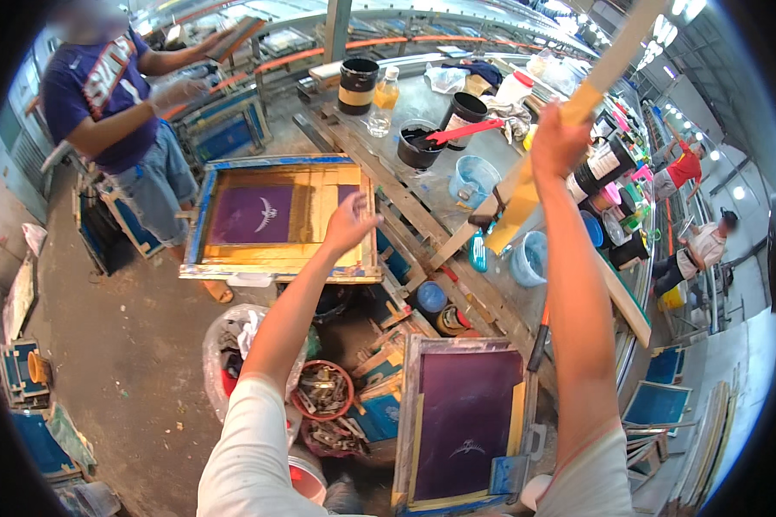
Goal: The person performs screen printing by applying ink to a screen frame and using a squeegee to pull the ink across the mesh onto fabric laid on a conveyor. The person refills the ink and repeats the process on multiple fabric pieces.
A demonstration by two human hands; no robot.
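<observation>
My right hand (562, 146) is raised at the upper right, its fingers closed round a long, flat tan strip (517, 207) that looks like packing tape. The strip runs from beside a pale blue tub up past my hand to the top edge. My left hand (351, 226) is at the right side of a wood-framed printing screen (267, 269), fingers apart and holding nothing. I cannot tell whether it touches the frame. That screen has a purple mesh (254, 215) with a small pale design and yellow-brown tape around it. A second purple screen (466, 422) stands below, its frame edged with yellow.
Black ink pots, one pot (418, 146) with a red spatula (466, 131), crowd the bench beside a clear bottle (384, 103) and a blue tub (474, 181). Below are a scrap-filled basket (323, 388) and plastic bag (224, 345). A co-worker (103, 103) stands at left; others are far right.
</observation>
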